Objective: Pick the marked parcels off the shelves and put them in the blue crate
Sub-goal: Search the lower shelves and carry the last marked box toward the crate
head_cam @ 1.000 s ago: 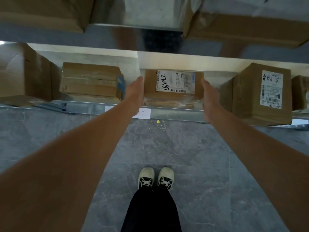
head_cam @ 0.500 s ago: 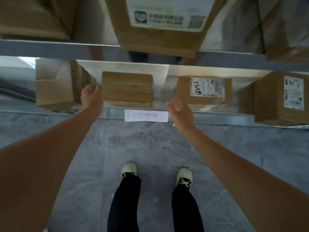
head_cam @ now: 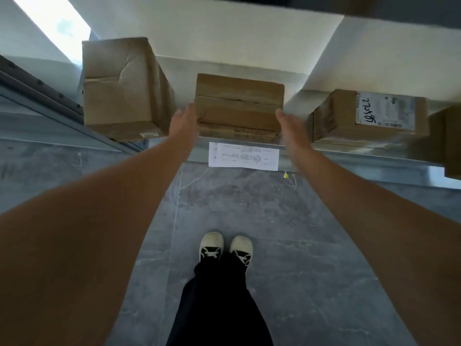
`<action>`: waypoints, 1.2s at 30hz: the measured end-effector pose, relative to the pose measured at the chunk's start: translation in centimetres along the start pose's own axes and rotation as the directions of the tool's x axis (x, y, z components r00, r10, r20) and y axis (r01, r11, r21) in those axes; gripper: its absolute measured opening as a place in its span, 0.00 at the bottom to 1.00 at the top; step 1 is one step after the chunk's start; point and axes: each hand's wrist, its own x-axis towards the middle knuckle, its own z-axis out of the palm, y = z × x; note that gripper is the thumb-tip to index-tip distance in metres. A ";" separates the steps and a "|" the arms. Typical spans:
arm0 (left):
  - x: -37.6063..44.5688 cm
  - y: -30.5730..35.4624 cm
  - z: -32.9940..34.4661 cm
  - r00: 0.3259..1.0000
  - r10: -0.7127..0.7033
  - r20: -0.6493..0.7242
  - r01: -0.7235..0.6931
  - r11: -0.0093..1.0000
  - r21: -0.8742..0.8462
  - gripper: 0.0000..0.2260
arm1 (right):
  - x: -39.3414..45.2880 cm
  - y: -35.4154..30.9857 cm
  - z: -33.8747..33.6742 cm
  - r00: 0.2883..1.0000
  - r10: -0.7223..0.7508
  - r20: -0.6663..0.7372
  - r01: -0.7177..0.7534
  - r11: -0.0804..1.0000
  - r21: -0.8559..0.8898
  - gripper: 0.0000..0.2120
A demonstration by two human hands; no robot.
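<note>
I am watching the left hand (head_cam: 183, 126) and the right hand (head_cam: 289, 127) bracketing the flat brown taped cardboard parcel (head_cam: 238, 106) on the grey metal shelf (head_cam: 349, 156). Both palms are spread flat and facing inward. The left is lying against the parcel's left side; the right is sitting just off its right corner, and neither is gripping anything yet, so I judge the pick to be only starting.

Just below this parcel, a white printed slip (head_cam: 244, 156) is hanging on the shelf edge. To the parcel's left a tall creased cardboard box (head_cam: 119, 88) is standing; to its right, a labelled box with handwritten digits (head_cam: 369, 118).

The blue crate is not showing anywhere — I cannot say how many parcels are already in it. I am seeing no mark on this parcel, and the slip's print is too blurred to read.
</note>
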 end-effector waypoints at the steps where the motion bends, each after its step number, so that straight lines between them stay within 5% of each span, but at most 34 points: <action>1: 0.3 -0.2 0.2 1.000 0.001 0.007 -0.001 1.000 -0.023 0.19 | 0.3 0.0 0.3 1.000 0.011 -0.007 -0.010 1.000 0.018 0.33; 11: 1.2 -1.5 1.8 1.000 0.023 -0.003 -0.023 0.990 -0.139 0.08 | 0.9 0.2 1.0 1.000 0.027 0.008 -0.028 0.981 0.190 0.29; 19: 0.2 1.0 0.7 0.992 0.124 -0.029 -0.127 0.945 -0.301 0.14 | 0.0 -1.4 -1.9 0.990 0.066 -0.126 -0.011 0.916 0.401 0.15; 26: -1.0 1.4 0.6 0.992 0.108 0.070 -0.078 0.935 -0.346 0.19 | -0.8 -0.8 -3.2 0.985 0.170 -0.040 -0.118 0.819 0.562 0.24; 36: -1.0 0.5 1.0 0.994 0.065 0.088 -0.032 0.941 -0.337 0.15 | -1.1 -0.3 -3.1 0.987 0.159 -0.035 -0.120 0.858 0.499 0.29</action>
